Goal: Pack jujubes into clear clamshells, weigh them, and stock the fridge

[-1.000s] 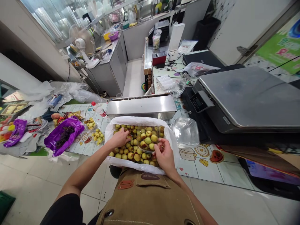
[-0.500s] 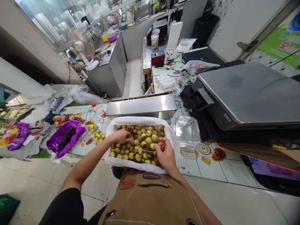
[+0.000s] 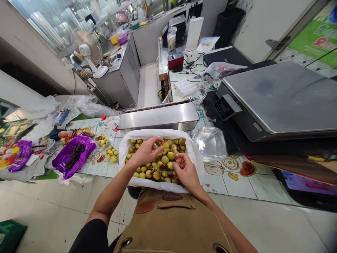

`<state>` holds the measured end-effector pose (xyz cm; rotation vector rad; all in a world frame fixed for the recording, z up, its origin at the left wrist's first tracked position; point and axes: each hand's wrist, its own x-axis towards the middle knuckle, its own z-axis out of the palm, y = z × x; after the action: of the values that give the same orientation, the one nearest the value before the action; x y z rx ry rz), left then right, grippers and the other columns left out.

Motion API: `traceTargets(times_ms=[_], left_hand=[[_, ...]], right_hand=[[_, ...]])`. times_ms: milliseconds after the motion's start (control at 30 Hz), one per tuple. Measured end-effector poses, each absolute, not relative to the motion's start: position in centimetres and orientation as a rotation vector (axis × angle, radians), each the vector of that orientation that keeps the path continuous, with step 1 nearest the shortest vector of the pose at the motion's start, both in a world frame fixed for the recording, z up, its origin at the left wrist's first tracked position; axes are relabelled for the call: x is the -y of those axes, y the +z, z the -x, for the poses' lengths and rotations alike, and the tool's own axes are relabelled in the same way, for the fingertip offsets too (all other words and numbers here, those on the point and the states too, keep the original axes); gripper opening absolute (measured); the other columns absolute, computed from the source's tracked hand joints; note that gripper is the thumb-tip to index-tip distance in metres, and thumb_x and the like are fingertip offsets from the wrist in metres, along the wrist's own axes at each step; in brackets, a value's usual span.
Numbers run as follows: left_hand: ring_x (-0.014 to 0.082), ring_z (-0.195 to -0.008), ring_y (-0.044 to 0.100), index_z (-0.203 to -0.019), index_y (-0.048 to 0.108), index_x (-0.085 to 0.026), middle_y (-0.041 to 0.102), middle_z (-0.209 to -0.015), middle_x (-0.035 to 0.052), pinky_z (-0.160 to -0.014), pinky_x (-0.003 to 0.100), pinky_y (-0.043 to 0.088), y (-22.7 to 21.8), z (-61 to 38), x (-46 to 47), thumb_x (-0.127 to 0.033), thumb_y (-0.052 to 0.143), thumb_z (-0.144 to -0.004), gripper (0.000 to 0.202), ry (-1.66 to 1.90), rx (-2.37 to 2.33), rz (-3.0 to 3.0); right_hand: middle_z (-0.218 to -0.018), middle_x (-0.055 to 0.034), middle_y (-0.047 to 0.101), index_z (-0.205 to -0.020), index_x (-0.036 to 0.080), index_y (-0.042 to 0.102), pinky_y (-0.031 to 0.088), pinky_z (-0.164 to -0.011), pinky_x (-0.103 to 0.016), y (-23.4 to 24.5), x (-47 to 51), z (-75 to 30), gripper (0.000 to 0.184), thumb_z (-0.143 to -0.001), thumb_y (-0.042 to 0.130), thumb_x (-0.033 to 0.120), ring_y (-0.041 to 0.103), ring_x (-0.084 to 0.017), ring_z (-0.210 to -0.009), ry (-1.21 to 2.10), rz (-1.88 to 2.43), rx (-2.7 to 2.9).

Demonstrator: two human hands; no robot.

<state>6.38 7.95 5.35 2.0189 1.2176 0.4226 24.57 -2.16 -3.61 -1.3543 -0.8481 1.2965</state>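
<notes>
Jujubes [image 3: 151, 174] lie heaped in a white bag [image 3: 155, 133] at the worktop's [image 3: 218, 186] edge: firm, smooth and light, apt to roll, so each wants a fingertip pinch. My left hand [image 3: 144, 151] is half open, fingers curled over a clear punnet [image 3: 168, 149] sunk among them. My right hand [image 3: 185, 169] is pinched closed at its edge, on fruit or plastic I cannot tell. The thin punnet will flex, so its rim is the place to hold.

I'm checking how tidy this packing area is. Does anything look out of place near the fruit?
Yes: the crumpled purple bag lies slumped on its side on the printed counter, with its dark contents showing. Behind the counter's left end, crumpled clear plastic lies in a loose heap, which looks like clutter.
</notes>
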Motion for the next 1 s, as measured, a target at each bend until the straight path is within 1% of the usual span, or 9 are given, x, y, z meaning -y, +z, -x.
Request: traceTargets(times_ms=[100,200,367,433,533,633,700,833,1000], left_hand=[[0.0275,-0.108,0.068,-0.138,0.063,-0.024,0.073,-0.128,0.0093,-0.101,0.042,0.053,5.6,-8.2,-7.3,-0.037,0.066,-0.098,0.043,0.408,-1.284,-2.222],[0.0329,-0.122,0.065,-0.141,0.062,-0.023,0.071,-0.135,0.0128,-0.112,0.048,0.049,5.1,-8.1,-7.2,-0.037,0.065,-0.098,0.045,0.531,-1.323,-2.189],[0.0347,-0.13,0.062,-0.141,0.059,-0.02,0.063,-0.145,0.0174,-0.113,0.048,0.05,2.5,-6.0,-6.0,-0.044,0.073,-0.094,0.055,0.924,-1.489,-1.73],[0.0344,-0.135,0.06,-0.148,0.052,-0.022,0.059,-0.15,0.0183,-0.111,0.047,0.052,1.0,-5.4,-4.7,-0.05,0.077,-0.09,0.069,0.944,-1.449,-1.384],[0.0348,-0.135,0.064,-0.153,0.047,-0.024,0.065,-0.145,0.0167,-0.111,0.049,0.054,-0.8,-4.8,-2.5,-0.054,0.083,-0.084,0.084,0.817,-1.207,-0.906],[0.0354,-0.129,0.069,-0.151,0.051,-0.023,0.071,-0.138,0.0141,-0.111,0.05,0.056,-1.4,-3.9,-1.0,-0.05,0.088,-0.077,0.087,0.821,-1.097,-0.704],[0.0348,-0.129,0.069,-0.146,0.054,-0.022,0.073,-0.136,0.0136,-0.11,0.049,0.057,-1.4,-3.2,-0.7,-0.052,0.085,-0.077,0.081,0.892,-1.117,-0.64],[0.0338,-0.129,0.069,-0.141,0.058,-0.022,0.074,-0.134,0.0139,-0.108,0.049,0.059,-1.3,-1.8,-0.6,-0.064,0.074,-0.086,0.071,0.969,-1.125,-0.576],[0.0364,-0.132,0.068,-0.147,0.055,-0.024,0.073,-0.136,0.0138,-0.112,0.052,0.056,-1.8,-0.8,0.1,-0.058,0.087,-0.076,0.085,0.988,-1.025,-0.612]], right_hand=[[-0.068,0.0112,0.048,-0.104,0.026,0.052,0.044,-0.037,-0.026,-3.8,2.2,-24.6,0.036,-0.075,0.069,0.04,0.055,-0.013,-0.045,1.346,1.336,0.814],[-0.069,0.0115,0.049,-0.103,0.027,0.05,0.043,-0.036,-0.026,-3.9,2.1,-24.7,0.037,-0.075,0.069,0.041,0.055,-0.013,-0.043,1.356,1.323,0.781],[-0.069,0.0112,0.049,-0.103,0.027,0.05,0.04,-0.034,-0.024,-3.8,2.3,-24.6,0.036,-0.077,0.07,0.042,0.055,-0.013,-0.043,1.351,1.286,0.781],[-0.069,0.0112,0.049,-0.104,0.027,0.05,0.041,-0.034,-0.024,-3.5,2.6,-24.4,0.037,-0.079,0.071,0.043,0.054,-0.012,-0.042,1.376,1.256,0.796],[-0.073,0.0095,0.053,-0.109,0.027,0.052,0.046,-0.037,-0.026,-2.9,3.0,-24.5,0.037,-0.085,0.07,0.048,0.056,-0.013,-0.044,1.487,1.201,0.882],[-0.081,0.003,0.064,-0.117,0.025,0.059,0.058,-0.051,-0.031,-2.1,2.5,-26.0,0.036,-0.095,0.062,0.052,0.066,-0.017,-0.058,1.482,1.171,1.126],[-0.094,-0.0045,0.072,-0.12,0.023,0.065,0.064,-0.071,-0.039,-1.7,1.2,-27.7,0.034,-0.1,0.057,0.049,0.073,-0.022,-0.078,1.212,1.249,1.348],[-0.119,-0.0147,0.074,-0.12,0.021,0.071,0.056,-0.104,-0.054,-1.6,-2.5,-30.6,0.03,-0.103,0.051,0.035,0.069,-0.032,-0.112,0.518,1.418,1.741],[-0.132,-0.0186,0.068,-0.135,0.017,0.068,0.052,-0.11,-0.054,-2.3,-5.0,-30.3,0.039,-0.102,0.052,0.029,0.061,-0.035,-0.126,0.324,1.348,2.262]])
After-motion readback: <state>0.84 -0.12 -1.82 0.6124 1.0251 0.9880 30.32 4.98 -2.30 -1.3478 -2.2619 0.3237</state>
